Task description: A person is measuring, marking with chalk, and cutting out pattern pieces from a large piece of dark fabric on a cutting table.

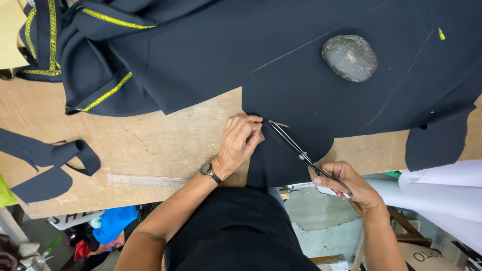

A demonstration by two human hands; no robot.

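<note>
i see my left hand (241, 143) laid flat with fingers curled down, pressing the dark cloth (311, 85) against the wooden table (150, 140) right at the cut edge, while my right hand (346, 180) is closed through the handles of the scissors (301, 154), gripping them just off the table's near edge. the scissors lie on the cloth between my two hands, their long axis running diagonally: handles low and to the right, tips pointing up and to the left, ending just beside my left fingertips. the blades look nearly closed, though i cannot tell exactly. the risk i judge here is that closeness: if the tips push on, they could nick the pressing fingers. the cloth could also slide or bunch under the blades if the left hand lifts, since only a grey stone (350, 57) weighs it down farther up, and the cut could wander from the faint chalk lines. a metal ruler (145, 179) lies near my left wrist, and dark offcuts (45, 165) sit well apart at the left.
</note>
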